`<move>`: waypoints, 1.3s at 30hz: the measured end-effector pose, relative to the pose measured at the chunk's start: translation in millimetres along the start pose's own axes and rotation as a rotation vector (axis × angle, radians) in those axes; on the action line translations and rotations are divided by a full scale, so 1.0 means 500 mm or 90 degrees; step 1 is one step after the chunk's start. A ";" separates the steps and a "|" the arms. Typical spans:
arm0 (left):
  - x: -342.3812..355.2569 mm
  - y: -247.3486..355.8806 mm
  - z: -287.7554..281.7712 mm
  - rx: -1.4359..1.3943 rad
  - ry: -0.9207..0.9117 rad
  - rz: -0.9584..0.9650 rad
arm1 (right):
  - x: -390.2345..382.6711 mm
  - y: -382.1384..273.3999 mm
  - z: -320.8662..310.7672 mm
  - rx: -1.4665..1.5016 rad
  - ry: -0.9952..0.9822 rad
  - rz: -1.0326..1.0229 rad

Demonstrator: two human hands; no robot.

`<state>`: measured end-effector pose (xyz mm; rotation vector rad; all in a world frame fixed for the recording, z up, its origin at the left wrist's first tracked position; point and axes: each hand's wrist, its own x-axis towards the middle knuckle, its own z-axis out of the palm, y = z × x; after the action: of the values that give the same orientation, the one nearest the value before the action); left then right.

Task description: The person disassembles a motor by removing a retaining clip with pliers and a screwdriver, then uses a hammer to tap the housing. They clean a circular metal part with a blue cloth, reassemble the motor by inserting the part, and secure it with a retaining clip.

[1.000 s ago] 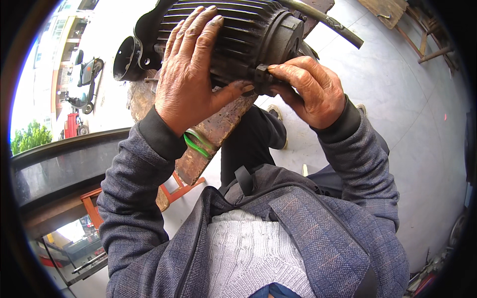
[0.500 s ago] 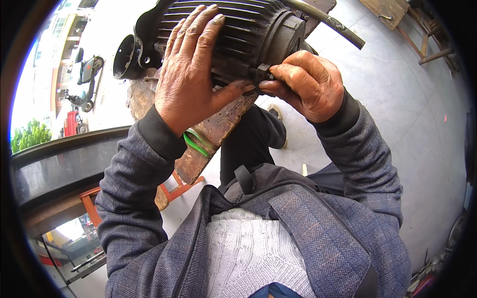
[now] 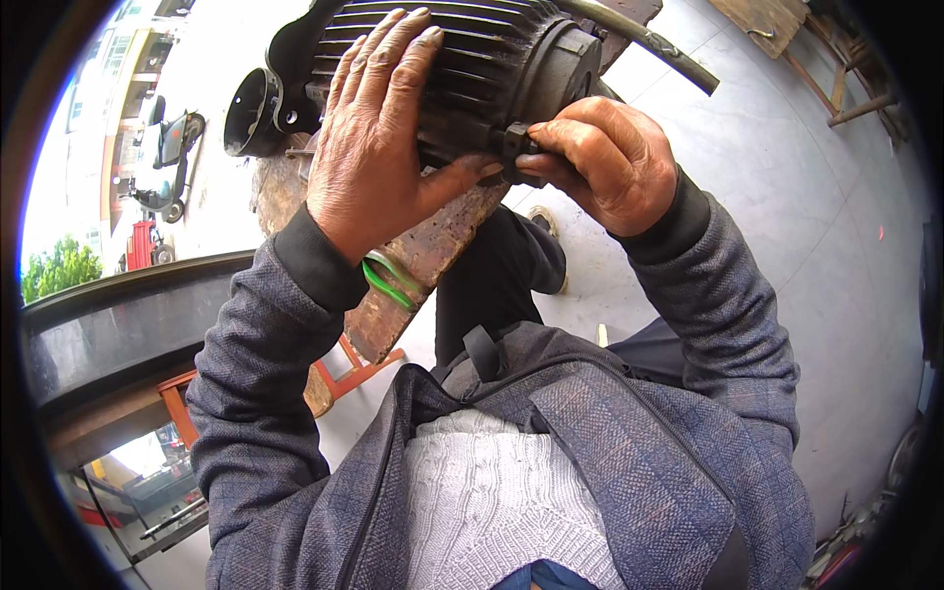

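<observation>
A dark, greasy electric motor point(image 3: 462, 84) with long cooling fins lies on a worn wooden bench point(image 3: 433, 236). My left hand point(image 3: 369, 147) rests flat against its finned side, fingers stretched out and thumb along the lower edge. At the motor's near right end, my right hand point(image 3: 610, 162) pinches a small dark bolt point(image 3: 532, 146) at a lug point(image 3: 514, 140) on the housing. The bolt's far end is hidden inside the lug, and my fingertips cover part of it. A round end piece point(image 3: 575, 64) sits just above my right hand.
A metal bar point(image 3: 649, 44) sticks out past the motor at the upper right. Green cord point(image 3: 388, 280) lies on the bench near my left wrist. A dark-framed glass-topped counter point(image 3: 147, 315) stands at the left. A wooden stand point(image 3: 772, 25) is at the far right.
My right hand has shifted slightly left, and its fingers have changed their hold around the bolt. The motor has tilted very slightly. My left hand stays in place.
</observation>
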<state>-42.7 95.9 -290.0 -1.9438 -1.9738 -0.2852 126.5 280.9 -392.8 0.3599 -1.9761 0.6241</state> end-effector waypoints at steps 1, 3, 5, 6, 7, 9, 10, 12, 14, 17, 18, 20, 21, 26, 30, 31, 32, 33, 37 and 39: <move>-0.001 0.000 0.000 0.002 0.000 0.001 | 0.000 -0.002 0.001 -0.003 -0.011 0.009; -0.003 0.000 0.000 0.003 -0.003 -0.015 | -0.001 -0.007 0.002 -0.004 0.005 0.011; -0.003 0.000 -0.001 0.002 -0.004 -0.023 | -0.001 -0.010 0.002 0.002 0.014 0.013; -0.003 0.000 -0.002 -0.001 -0.004 -0.023 | -0.001 -0.011 0.002 0.008 0.022 0.013; -0.003 0.000 -0.002 -0.004 -0.002 -0.024 | -0.001 -0.011 0.001 0.012 0.028 0.000; -0.002 -0.001 -0.002 -0.003 0.002 -0.020 | -0.001 -0.007 -0.004 -0.007 0.008 -0.025; -0.002 0.000 -0.001 0.001 0.002 -0.019 | -0.002 -0.005 -0.007 -0.013 0.009 -0.039; -0.001 0.001 0.001 -0.003 0.006 -0.010 | -0.003 -0.002 -0.011 -0.009 -0.016 -0.031; -0.003 0.003 0.003 -0.008 0.009 -0.008 | -0.004 -0.001 -0.012 0.001 -0.023 -0.008; -0.003 0.003 0.003 -0.013 0.015 -0.011 | -0.003 -0.010 -0.001 0.009 -0.009 0.040; -0.002 0.003 0.000 -0.013 0.012 -0.017 | -0.002 -0.017 0.003 0.010 0.001 0.053; 0.001 0.004 -0.008 -0.006 0.007 -0.017 | 0.000 -0.031 0.006 0.020 0.032 0.073; 0.004 0.007 -0.011 -0.001 0.005 -0.010 | -0.001 -0.038 0.002 0.008 0.007 0.091; 0.027 0.045 -0.011 -0.016 0.073 0.103 | -0.048 -0.043 -0.070 -0.002 0.128 0.239; 0.048 0.080 -0.005 -0.054 0.012 0.134 | -0.135 -0.019 -0.089 -0.095 0.120 0.522; 0.054 0.084 -0.006 -0.049 -0.011 0.132 | -0.155 -0.016 -0.076 -0.091 0.083 0.630; 0.059 0.088 -0.008 -0.045 -0.010 0.139 | -0.173 -0.015 -0.057 -0.084 0.063 0.586; 0.062 0.090 -0.012 -0.039 -0.016 0.140 | -0.187 -0.016 -0.036 -0.080 0.013 0.635; 0.066 0.100 -0.022 -0.052 -0.008 0.144 | -0.206 -0.025 0.045 0.008 -0.005 0.545; 0.066 0.102 -0.025 -0.061 -0.022 0.145 | -0.198 -0.020 0.080 -0.026 -0.072 0.591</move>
<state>9.5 123.1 -271.0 -2.2247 -1.7661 -0.2913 148.0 248.8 -492.8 -0.6090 -2.2091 1.1435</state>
